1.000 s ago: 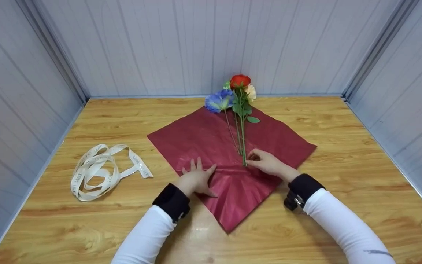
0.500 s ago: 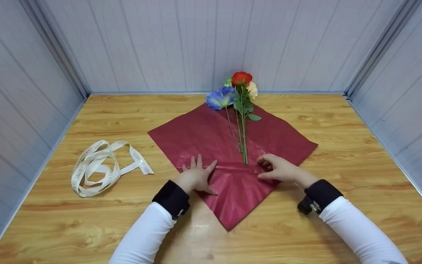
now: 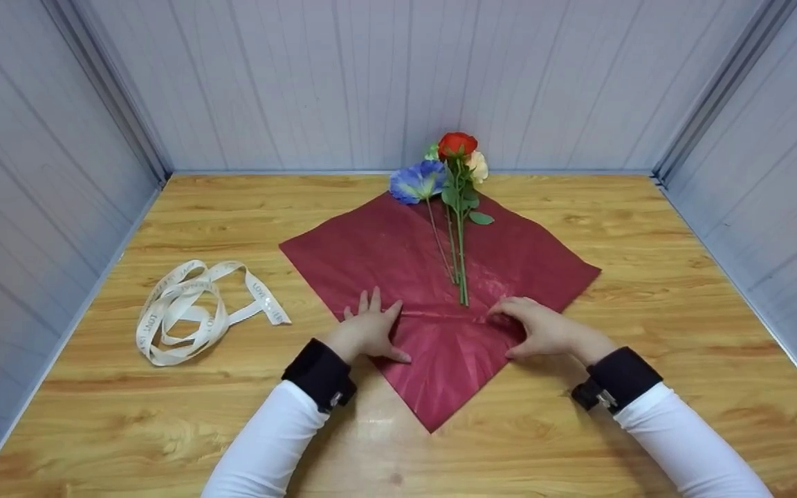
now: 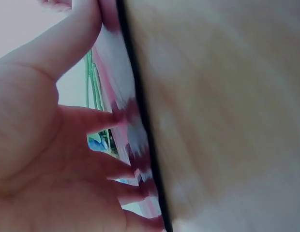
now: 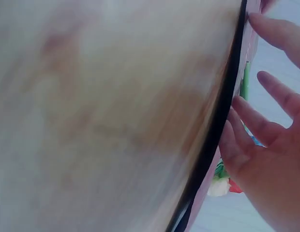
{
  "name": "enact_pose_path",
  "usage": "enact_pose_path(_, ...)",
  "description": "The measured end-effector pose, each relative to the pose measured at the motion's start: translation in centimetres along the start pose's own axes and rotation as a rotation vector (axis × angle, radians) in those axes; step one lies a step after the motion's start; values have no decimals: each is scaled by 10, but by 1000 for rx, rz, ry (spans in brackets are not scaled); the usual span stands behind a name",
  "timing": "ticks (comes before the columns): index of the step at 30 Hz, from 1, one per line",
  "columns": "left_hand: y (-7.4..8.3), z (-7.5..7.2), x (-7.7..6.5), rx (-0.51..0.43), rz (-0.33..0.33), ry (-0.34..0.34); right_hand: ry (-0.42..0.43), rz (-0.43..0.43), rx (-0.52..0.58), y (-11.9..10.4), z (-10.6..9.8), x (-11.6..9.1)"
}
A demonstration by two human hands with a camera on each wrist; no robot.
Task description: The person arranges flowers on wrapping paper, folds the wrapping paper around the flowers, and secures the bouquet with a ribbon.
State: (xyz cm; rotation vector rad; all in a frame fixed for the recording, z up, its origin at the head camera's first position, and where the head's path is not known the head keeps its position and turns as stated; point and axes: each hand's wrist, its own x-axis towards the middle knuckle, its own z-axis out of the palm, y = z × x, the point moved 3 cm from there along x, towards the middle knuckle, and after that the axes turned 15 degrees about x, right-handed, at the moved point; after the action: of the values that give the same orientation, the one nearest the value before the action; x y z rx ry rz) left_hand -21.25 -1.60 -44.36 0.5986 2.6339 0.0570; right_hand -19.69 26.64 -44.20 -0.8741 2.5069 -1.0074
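A sheet of dark red wrapping paper [image 3: 364, 252] lies diamond-wise on the table, its near part creased crosswise. My left hand [image 3: 369, 333] rests on the paper's left near edge with fingers spread; the left wrist view has its fingertips touching the sheet. At the right near edge, my right hand [image 3: 547, 333] touches the paper with bent, separated fingers, gripping nothing. Artificial flowers lie at the paper's far corner: a red rose [image 3: 457, 144], a blue flower [image 3: 418, 182] and a cream one [image 3: 478, 167]. Their green stems [image 3: 462, 263] point toward me, ending between the hands.
A loosely coiled white ribbon [image 3: 266, 299] with printed lettering lies on the wooden table [image 3: 218, 422] to the left of the paper. Pale panel walls [image 3: 267, 90] enclose the table at the back and on both sides.
My right hand has left the stem ends and moved right and slightly nearer, onto the paper's right near edge. The left hand has stayed on the left edge.
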Motion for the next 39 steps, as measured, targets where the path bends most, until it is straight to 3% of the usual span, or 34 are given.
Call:
enact_pose_path(5,-1,0,-2,-43,18,13,-28,24,-67,-6,4,-4)
enact_pose_path(13,-9,2,-5,-103,70,61,-28,-7,-137,-14,8,-6)
enact_pose_path(19,-18,1,-13,-136,182,125,-27,-31,-159,-17,9,-6)
enact_pose_path(26,-30,2,-22,-108,351,174,-21,5,-123,-13,8,-7)
enact_pose_path(30,-34,3,-23,-113,351,183,-26,15,-117,-12,8,-9)
enact_pose_path(39,-31,-1,-25,-96,350,285,-18,24,-78,-10,6,-16)
